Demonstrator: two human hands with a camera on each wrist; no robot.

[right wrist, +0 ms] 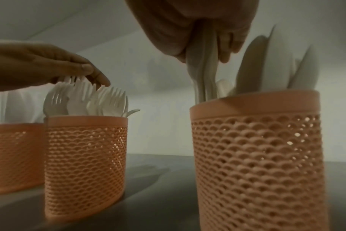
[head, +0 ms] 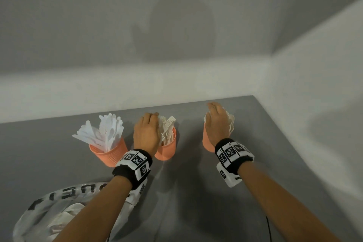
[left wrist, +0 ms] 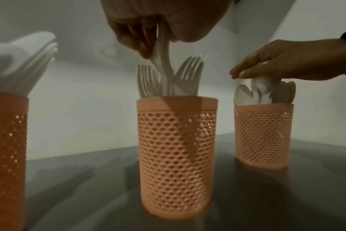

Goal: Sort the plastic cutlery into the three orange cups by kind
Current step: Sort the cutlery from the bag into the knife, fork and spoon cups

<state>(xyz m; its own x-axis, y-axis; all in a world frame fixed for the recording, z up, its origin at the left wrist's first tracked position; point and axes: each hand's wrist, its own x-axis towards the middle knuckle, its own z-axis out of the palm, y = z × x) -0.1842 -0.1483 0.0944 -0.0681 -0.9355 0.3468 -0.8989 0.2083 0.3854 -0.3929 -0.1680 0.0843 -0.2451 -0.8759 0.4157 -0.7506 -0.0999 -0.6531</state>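
Observation:
Three orange mesh cups stand in a row on the grey table (head: pixel 275 143). The left cup (head: pixel 110 153) holds white knives (head: pixel 104 131). Over the middle cup (head: pixel 167 150), my left hand (head: pixel 151 120) pinches a few white forks (left wrist: pixel 162 51) that reach down into it among other forks (left wrist: pixel 188 73). My right hand (head: pixel 214 112) is over the right cup (head: pixel 207 140) and grips white spoons (right wrist: pixel 203 68) whose lower ends are inside that cup (right wrist: pixel 257 156). More spoons (left wrist: pixel 245 95) stand in it.
A clear plastic bag (head: pixel 59 208) with black lettering lies at the near left, under my left forearm. A thin black cable (head: pixel 268 228) runs near my right forearm. White walls close the table at the back and right.

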